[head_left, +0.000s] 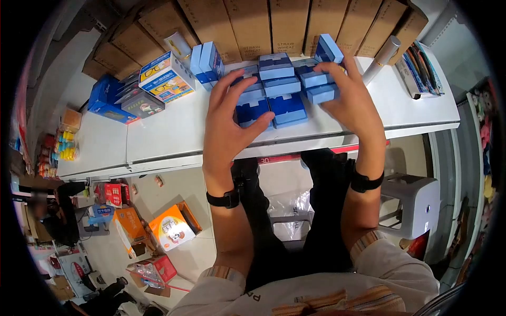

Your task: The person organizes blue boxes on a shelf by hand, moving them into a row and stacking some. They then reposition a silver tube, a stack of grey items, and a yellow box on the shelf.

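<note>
Several small blue boxes (276, 73) stand in low stacks on the white shelf top, in front of me. At the left side of the stacks is my left hand (226, 121), its fingers spread and its thumb over the front-left box (253, 111). My right hand (356, 100) curls round the right-hand blue box (322, 94), with a fingertip on top of that stack and the thumb low at its side. An upright blue box (328, 48) leans behind the right fingers. Two more upright blue boxes (207, 63) stand beyond my left fingertips.
Brown cartons (287, 31) line the back of the white shelf (174, 139). Eyeglass-print boxes (166, 79) stand left; a silver-capped tube (383, 55) and a tray of packets (421, 73) are right. Below are a grey stool (416, 203), an orange carton (171, 229) and another person (58, 216).
</note>
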`<state>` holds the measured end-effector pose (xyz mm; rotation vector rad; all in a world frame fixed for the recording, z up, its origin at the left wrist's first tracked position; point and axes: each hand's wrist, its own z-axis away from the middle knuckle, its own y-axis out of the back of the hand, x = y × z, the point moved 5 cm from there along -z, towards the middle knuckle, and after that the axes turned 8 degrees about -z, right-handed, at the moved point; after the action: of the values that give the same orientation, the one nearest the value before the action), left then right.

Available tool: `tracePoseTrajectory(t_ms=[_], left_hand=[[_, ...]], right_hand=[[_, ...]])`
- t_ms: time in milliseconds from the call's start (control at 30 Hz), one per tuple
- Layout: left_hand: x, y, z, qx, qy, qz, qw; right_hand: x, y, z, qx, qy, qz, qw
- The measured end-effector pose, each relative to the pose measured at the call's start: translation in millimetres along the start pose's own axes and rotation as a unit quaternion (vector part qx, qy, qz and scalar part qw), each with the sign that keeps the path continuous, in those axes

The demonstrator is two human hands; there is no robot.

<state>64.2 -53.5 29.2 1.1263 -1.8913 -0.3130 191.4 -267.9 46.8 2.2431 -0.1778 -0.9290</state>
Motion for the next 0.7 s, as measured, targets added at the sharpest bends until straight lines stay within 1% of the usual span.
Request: tracePoseTrajectory(t_ms=[67, 100, 133, 200, 233, 333, 367, 467, 500, 600, 633, 700], left_hand=[[1, -3, 0, -0.02, 0.009, -0.005, 1.0], [1, -4, 1, -0.029, 0.017, -0.005, 0.999], [3, -6, 2, -0.04, 0.026, -0.004, 0.999], [9, -8, 3, -0.059, 0.033, -0.045, 0.997], [11, -10, 3, -0.068, 0.035, -0.066, 0.995], [14, -12, 3, -0.072, 0.02, -0.091, 0.993], [15, -12, 3, -0.07, 0.018, -0.098, 0.993], [16, -13, 2, -0.062, 0.012, -0.113, 0.992], [15, -14, 3, -0.058, 0.009, -0.114, 0.992], [16, -14, 3, -0.042, -0.001, -0.103, 0.994], [17, -15, 3, -0.035, -0.004, -0.097, 0.995], [23, -17, 0, -0.015, -0.001, -0.083, 0.996]], right_hand=[[-7, 1, 9, -0.011, -0.017, 0.015, 1.0], [-9, 3, 11, -0.027, -0.032, -0.001, 0.999], [-10, 3, 13, -0.026, -0.023, -0.015, 0.999], [-13, 3, 14, -0.021, -0.003, -0.04, 0.999], [-18, 4, 16, -0.054, -0.016, -0.073, 0.996], [-27, 16, 16, -0.011, 0.007, -0.124, 0.992], [-20, 17, 15, 0.032, -0.031, -0.152, 0.987], [3, 11, 13, 0.096, -0.109, -0.208, 0.967], [-2, 10, 12, 0.08, -0.087, -0.138, 0.983], [-1, -7, 15, 0.078, 0.033, -0.038, 0.996], [-1, -11, 15, 0.067, 0.05, -0.015, 0.996], [3, -8, 15, 0.077, 0.033, -0.045, 0.995]])
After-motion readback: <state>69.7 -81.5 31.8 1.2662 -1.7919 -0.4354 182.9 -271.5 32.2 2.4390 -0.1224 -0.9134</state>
